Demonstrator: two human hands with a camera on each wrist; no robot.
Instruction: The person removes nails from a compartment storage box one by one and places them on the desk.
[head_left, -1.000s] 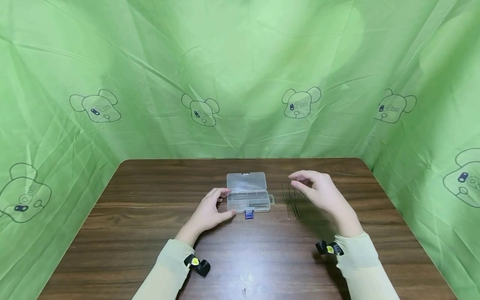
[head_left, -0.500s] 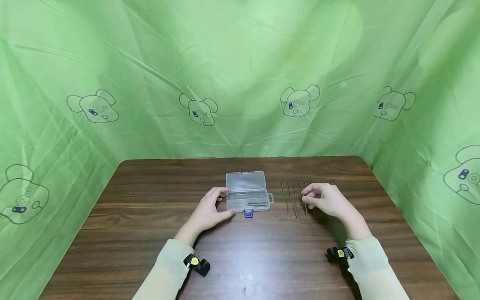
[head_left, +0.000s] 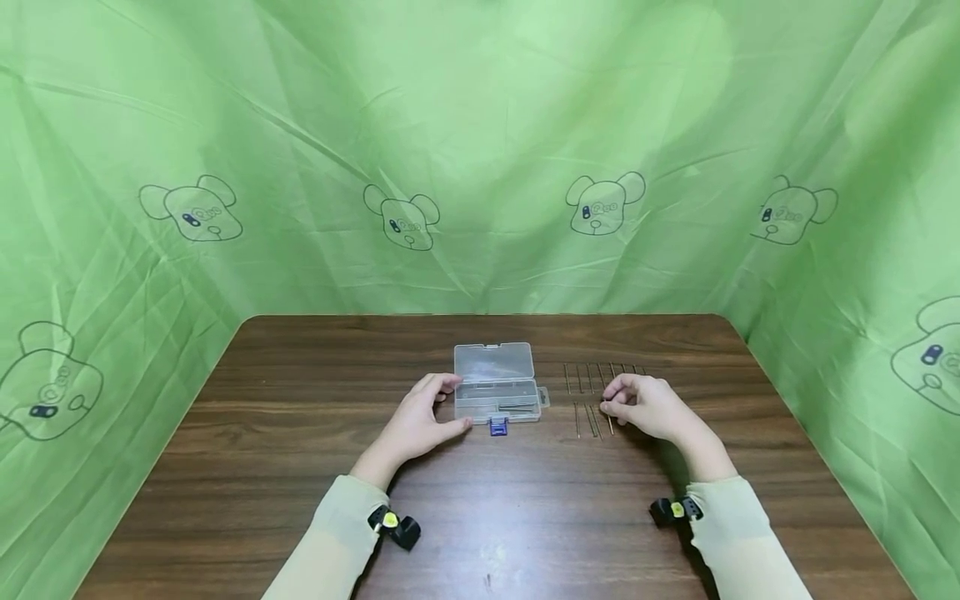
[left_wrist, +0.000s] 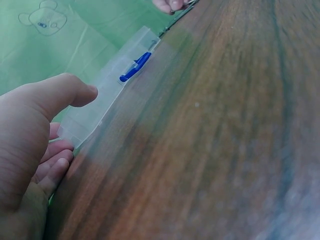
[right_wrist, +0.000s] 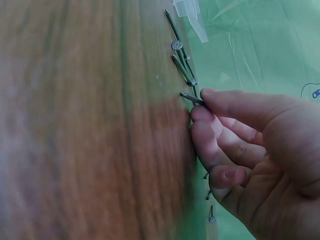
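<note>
Right wrist view: the right hand point(right_wrist: 250, 150) pinches one thin metal nail point(right_wrist: 191, 99) between thumb and forefinger at the table point(right_wrist: 75, 125) surface, its flat round head pointing away from the palm. Head view: the nail's long axis runs toward the far edge, in line with the other nails point(head_left: 592, 392). The left hand point(head_left: 420, 425), fingers loosely curved, rests against the clear plastic box point(head_left: 497, 387), lid open, well left of the nails.
</note>
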